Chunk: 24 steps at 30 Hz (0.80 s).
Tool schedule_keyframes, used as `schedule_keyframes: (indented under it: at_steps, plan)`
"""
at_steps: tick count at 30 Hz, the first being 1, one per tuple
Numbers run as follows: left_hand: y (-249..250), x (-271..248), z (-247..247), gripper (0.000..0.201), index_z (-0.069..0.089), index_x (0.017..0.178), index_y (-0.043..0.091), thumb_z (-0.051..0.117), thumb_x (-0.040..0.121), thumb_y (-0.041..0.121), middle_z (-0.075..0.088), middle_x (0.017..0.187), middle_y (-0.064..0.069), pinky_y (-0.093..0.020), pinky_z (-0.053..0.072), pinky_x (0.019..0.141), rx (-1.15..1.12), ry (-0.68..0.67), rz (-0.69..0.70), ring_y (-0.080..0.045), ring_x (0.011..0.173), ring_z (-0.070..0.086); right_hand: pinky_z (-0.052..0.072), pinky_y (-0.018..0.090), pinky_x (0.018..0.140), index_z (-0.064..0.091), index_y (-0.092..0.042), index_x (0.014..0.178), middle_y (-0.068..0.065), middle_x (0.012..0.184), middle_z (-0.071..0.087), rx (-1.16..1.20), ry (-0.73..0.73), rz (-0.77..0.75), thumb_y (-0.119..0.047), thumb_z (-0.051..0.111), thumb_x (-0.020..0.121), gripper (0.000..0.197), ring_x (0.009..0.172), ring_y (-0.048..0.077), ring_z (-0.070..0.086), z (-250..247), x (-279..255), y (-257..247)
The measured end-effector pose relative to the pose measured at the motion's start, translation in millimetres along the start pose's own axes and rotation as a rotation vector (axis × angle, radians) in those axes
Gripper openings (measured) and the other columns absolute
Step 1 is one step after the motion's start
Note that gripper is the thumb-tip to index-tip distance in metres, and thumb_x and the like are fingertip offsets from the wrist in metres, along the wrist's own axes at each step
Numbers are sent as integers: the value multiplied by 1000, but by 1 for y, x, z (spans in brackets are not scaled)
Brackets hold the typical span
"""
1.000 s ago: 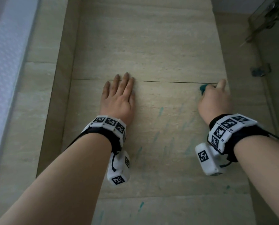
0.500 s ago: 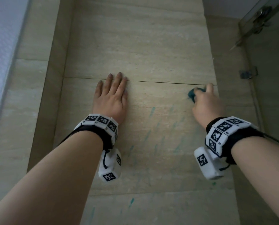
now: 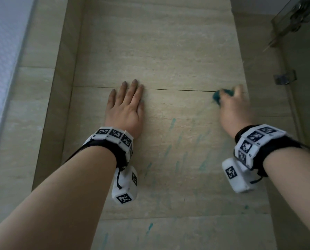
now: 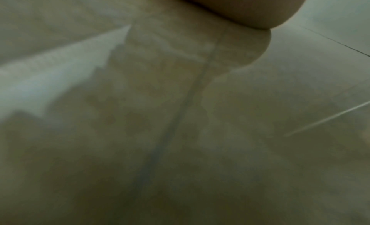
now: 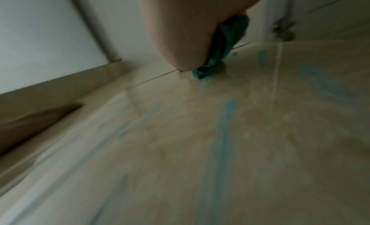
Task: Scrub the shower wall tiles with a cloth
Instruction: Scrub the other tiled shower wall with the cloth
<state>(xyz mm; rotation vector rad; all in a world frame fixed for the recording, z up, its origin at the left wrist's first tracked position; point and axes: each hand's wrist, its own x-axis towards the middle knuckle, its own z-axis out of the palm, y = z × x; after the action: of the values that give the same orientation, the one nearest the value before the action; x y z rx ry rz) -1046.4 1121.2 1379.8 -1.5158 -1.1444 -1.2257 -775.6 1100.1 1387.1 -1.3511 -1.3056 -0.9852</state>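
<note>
**Operator:** Head view first, biggest thing down. My wall tiles (image 3: 159, 51) fill nearly everything, beige stone with one thin seam (image 3: 177, 90) running across. Teal streaks (image 3: 172, 123) sit below that seam, between my two wrists and lower still.

**Colleague:** And your hands?

**Operator:** My left hand (image 3: 125, 109) lies flat on the tile, fingers straight, fingertips just over the seam, holding nothing. My right hand (image 3: 235, 109) has its grip curled around a bunched teal cloth (image 3: 221, 96), which presses on the wall right at the seam, near the right edge of the panel. The right wrist view shows the cloth (image 5: 220, 51) wadded under my palm, only its tip touching tile.

**Colleague:** What might go wrong?

**Operator:** I judge that so small a contact patch could smear the streaks rather than lift them. The wad might also slip from my grip if I push hard across the seam. The glass door bracket (image 3: 284, 79) lies near, so a wide stroke could knock my knuckles on it.

**Colleague:** Any change from a second ago?

**Operator:** My right hand has shifted a little left along the seam, showing more cloth. My left hand has stayed planted.
</note>
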Motion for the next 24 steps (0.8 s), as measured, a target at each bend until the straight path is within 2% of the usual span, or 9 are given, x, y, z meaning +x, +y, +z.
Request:
schedule_keyframes:
  at_steps: [1, 4, 7, 10, 14, 17, 19, 22, 24]
  plan:
    - [0, 0, 0, 51, 2, 154, 30, 11, 104, 36, -4, 161, 12, -31, -12, 117, 0, 1, -2, -11, 147, -9, 46, 44, 71, 44, -11, 136, 21, 139, 27, 17, 21, 40, -2, 42, 95, 42, 78, 39, 52, 3, 5, 8]
    - [0, 0, 1, 51, 2, 154, 30, 12, 104, 35, -4, 161, 12, -32, -12, 117, 13, 2, 0, -11, 148, -9, 43, 44, 66, 45, -6, 133, 23, 138, 28, -6, 34, 148, 0, 44, 94, 39, 71, 38, 52, 8, 11, 22]
    - [-1, 0, 0, 51, 3, 154, 29, 13, 104, 35, -3, 161, 11, -32, -11, 118, 6, 4, 2, -12, 148, -8, 43, 45, 66, 51, 1, 118, 24, 136, 29, -8, 19, 361, 1, 45, 93, 26, 80, 44, 55, 7, 6, 29]
    - [-1, 0, 0, 51, 2, 154, 29, 13, 104, 35, -3, 161, 11, -33, -11, 118, 8, 2, -4, -12, 148, -9, 40, 43, 64, 55, 6, 111, 24, 130, 33, -41, 0, 439, 1, 49, 91, 21, 83, 44, 55, 5, 0, 27]
    - [1, -1, 0, 51, 2, 154, 29, 11, 104, 35, -4, 161, 11, -33, -10, 119, 14, -7, -9, -12, 148, -9, 43, 43, 69, 51, 8, 120, 22, 135, 31, -53, -29, 378, 1, 50, 90, 30, 94, 45, 56, 4, -13, 0]
    - [1, -1, -1, 52, 2, 154, 29, 12, 104, 35, -4, 161, 11, -34, -10, 119, 7, -11, -13, -12, 148, -9, 46, 42, 68, 51, 4, 121, 21, 132, 33, -12, 1, 139, -5, 51, 91, 32, 85, 41, 55, 6, -22, -11]
    - [1, -1, -2, 52, 1, 154, 28, 12, 104, 35, -5, 161, 10, -34, -10, 118, 5, -15, -9, -12, 148, -9, 49, 43, 69, 52, 1, 125, 19, 129, 34, 39, 3, 79, -9, 50, 93, 33, 81, 39, 55, 7, -22, -2]
    - [2, -1, -2, 51, 2, 154, 29, 12, 104, 35, -5, 161, 11, -33, -11, 118, 6, -11, -7, -12, 148, -9, 49, 49, 72, 53, 2, 118, 22, 133, 33, 69, 1, 201, -11, 50, 95, 27, 81, 43, 57, 2, -16, 18]
    - [1, -1, -1, 51, 4, 154, 29, 14, 104, 35, -2, 161, 11, -33, -10, 118, 8, 9, -4, -12, 148, -7, 49, 47, 69, 53, 4, 112, 24, 133, 33, 53, -1, 272, -11, 49, 95, 23, 82, 44, 57, -1, -14, 18]
